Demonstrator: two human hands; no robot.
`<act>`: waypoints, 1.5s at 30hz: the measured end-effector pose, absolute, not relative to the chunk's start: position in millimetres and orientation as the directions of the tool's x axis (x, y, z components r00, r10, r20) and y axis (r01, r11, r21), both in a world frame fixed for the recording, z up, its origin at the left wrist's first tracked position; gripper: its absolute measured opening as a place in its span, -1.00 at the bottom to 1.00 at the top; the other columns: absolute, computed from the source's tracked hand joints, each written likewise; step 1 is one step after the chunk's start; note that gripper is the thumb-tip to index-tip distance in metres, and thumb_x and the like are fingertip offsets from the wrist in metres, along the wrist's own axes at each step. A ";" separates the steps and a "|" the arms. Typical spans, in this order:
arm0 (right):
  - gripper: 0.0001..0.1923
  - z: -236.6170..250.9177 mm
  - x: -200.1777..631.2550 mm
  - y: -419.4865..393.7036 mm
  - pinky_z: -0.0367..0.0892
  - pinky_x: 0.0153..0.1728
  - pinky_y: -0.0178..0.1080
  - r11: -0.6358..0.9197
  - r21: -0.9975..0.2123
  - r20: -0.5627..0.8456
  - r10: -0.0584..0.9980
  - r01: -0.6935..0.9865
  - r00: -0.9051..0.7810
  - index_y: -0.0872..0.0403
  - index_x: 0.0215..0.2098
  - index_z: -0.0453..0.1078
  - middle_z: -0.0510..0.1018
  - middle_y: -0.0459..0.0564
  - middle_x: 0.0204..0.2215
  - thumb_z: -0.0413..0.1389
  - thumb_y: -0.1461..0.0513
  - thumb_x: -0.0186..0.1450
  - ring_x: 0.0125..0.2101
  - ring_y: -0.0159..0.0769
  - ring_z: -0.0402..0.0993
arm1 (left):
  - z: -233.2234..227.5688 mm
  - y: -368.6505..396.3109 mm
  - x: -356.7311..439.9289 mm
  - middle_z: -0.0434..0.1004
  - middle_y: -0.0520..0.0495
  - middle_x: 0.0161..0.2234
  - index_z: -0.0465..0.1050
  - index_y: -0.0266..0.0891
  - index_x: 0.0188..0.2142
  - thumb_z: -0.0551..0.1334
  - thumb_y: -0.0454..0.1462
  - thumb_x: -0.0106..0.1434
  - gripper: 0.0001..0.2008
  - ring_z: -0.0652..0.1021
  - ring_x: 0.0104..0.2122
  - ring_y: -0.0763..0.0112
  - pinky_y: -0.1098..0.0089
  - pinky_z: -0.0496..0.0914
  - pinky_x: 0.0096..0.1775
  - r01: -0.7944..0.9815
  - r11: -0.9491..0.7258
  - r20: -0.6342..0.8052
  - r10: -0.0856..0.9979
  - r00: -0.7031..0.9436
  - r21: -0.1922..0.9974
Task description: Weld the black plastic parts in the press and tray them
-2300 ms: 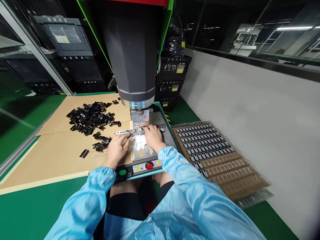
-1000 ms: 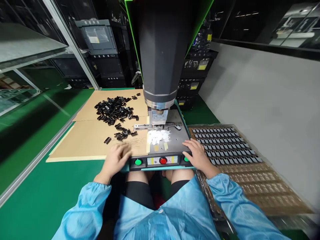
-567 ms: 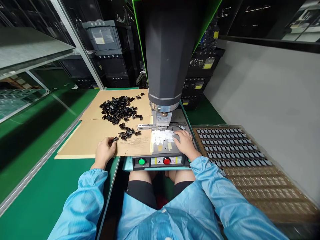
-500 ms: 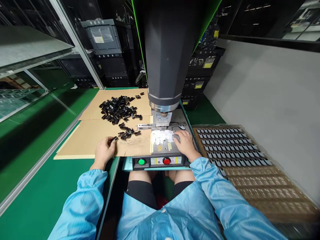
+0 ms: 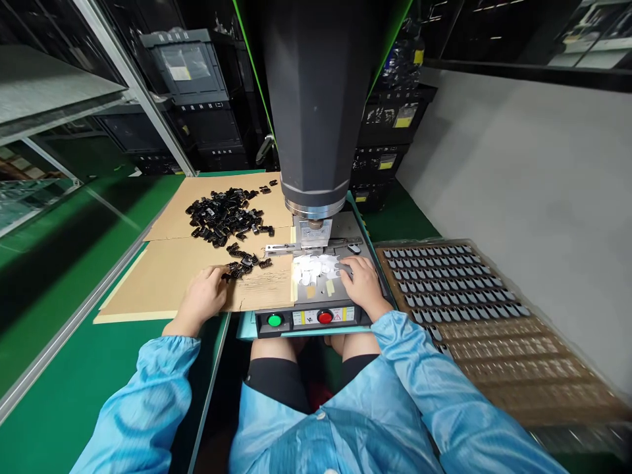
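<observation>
My left hand (image 5: 201, 296) rests on the brown cardboard sheet (image 5: 162, 276), its fingertips pinching a small black plastic part (image 5: 226, 277) beside a loose pile of the same black parts (image 5: 224, 217). My right hand (image 5: 363, 283) lies on the grey machine base plate (image 5: 345, 230), fingers spread beside a heap of small white pieces (image 5: 316, 266). Just beyond, under the big dark press head (image 5: 316, 99), sits the metal fixture (image 5: 301, 247).
A front panel holds a green button (image 5: 274, 320) and a red button (image 5: 324, 317). To the right lies a brown tray (image 5: 494, 342) with rows of grey parts (image 5: 444, 280). Black crates stand behind; a white wall is on the right.
Both hands left the fixture, dropped to the front panel, then moved apart: the left picked a black part off the cardboard and carries it right, the right came to the white pieces.
</observation>
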State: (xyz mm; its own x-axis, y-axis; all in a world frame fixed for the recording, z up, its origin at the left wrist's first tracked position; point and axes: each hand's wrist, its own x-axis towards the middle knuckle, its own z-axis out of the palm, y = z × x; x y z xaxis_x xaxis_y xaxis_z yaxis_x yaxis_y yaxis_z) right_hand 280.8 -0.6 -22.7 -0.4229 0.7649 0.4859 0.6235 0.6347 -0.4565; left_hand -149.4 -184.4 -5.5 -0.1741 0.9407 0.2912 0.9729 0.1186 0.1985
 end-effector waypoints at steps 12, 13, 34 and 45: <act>-0.75 -22.1 281.7 -3.0 0.37 0.19 0.05 0.641 -0.462 0.503 0.759 0.614 -0.414 0.05 0.02 0.55 0.64 0.14 0.02 0.11 0.26 0.42 0.09 0.06 0.45 | -2.1 -156.5 -121.0 0.63 -0.26 -0.04 0.53 -0.12 -0.06 0.18 0.00 0.45 -0.70 0.50 0.07 -0.17 -0.07 0.35 0.03 0.965 0.253 0.270 0.927 -0.262 0.068; -0.75 -22.3 281.4 -3.0 0.37 0.19 0.05 0.640 -0.460 0.498 0.760 0.616 -0.418 0.05 0.02 0.55 0.64 0.13 0.02 0.12 0.26 0.42 0.10 0.06 0.45 | -1.0 -158.6 -123.7 0.63 -0.26 -0.04 0.53 -0.11 -0.08 0.19 0.00 0.44 -0.70 0.50 0.07 -0.17 -0.06 0.35 0.03 0.964 0.255 0.267 0.926 -0.266 0.073; -0.77 -25.5 282.1 -2.7 0.37 0.17 0.02 0.654 -0.446 0.530 0.743 0.612 -0.408 0.06 -0.01 0.55 0.64 0.15 -0.01 0.13 0.28 0.41 0.09 0.03 0.46 | 11.4 -131.2 -116.3 0.60 -0.23 0.07 0.61 -0.03 0.04 0.20 0.10 0.44 -0.60 0.45 0.15 -0.16 -0.05 0.27 0.15 0.946 0.289 0.170 0.935 -0.312 0.147; -0.77 -19.3 284.3 -1.8 0.37 0.20 0.05 0.638 -0.513 0.510 0.765 0.574 -0.394 0.04 -0.01 0.56 0.63 0.13 0.02 0.16 0.29 0.39 0.10 0.03 0.46 | -1.0 -137.6 -120.5 0.62 -0.22 0.12 0.56 -0.10 0.00 0.26 0.18 0.40 -0.53 0.46 0.19 -0.15 -0.04 0.26 0.17 0.937 0.227 0.263 0.918 -0.297 0.267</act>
State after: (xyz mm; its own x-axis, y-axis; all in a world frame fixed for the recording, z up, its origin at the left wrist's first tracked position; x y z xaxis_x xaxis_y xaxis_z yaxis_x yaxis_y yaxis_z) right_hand 284.3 -1.8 -19.3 -0.3938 0.7646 0.5102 0.5737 0.6381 -0.5135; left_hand -120.5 -137.6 -1.0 -0.2973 0.9180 0.2626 0.9366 0.2270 0.2668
